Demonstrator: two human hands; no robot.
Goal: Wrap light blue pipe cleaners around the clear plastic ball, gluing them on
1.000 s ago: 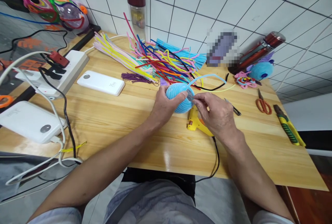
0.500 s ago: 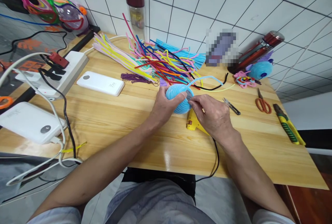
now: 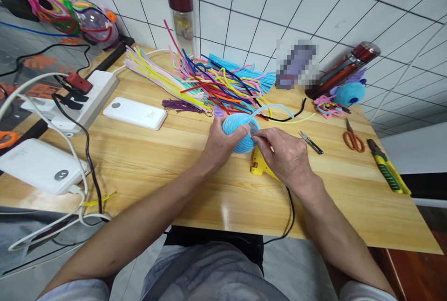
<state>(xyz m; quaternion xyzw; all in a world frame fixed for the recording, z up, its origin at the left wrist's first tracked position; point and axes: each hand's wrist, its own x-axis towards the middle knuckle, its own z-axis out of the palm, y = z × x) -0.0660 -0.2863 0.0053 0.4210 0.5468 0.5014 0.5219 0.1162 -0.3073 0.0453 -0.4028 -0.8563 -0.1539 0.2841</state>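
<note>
Vs. 1 s ago: right hand (image 3: 286,159) slid a bit left, uncovering the snips (image 3: 310,142); loose tail of the blue stem (image 3: 275,107) lower and shorter.

Far left: white power bank (image 3: 38,166), power strip (image 3: 87,96) w/ cables, 2nd power bank (image 3: 135,112). Mid-back: heap of coloured stems (image 3: 216,82).

Centre: left hand (image 3: 220,145) closed round near-left side of the blue ball (image 3: 237,126), thumb over the top. Ball low over the table (image 3: 157,161); resting or lifted, can't tell.

Right hand touching the ball's right face, thumb + index pinched narrow on the blue stem where it meets the ball.

Step in hand, prob.: winding and pressing the stem onto the ball. Another lap calls for steady L grip, tail kept taut, pinch close to the surface.

Just beneath R hand: yellow glue gun (image 3: 260,166), cord off the near edge. Further right: snips, orange scissors (image 3: 353,139), utility knife (image 3: 387,170), all apart from both hands.
</note>
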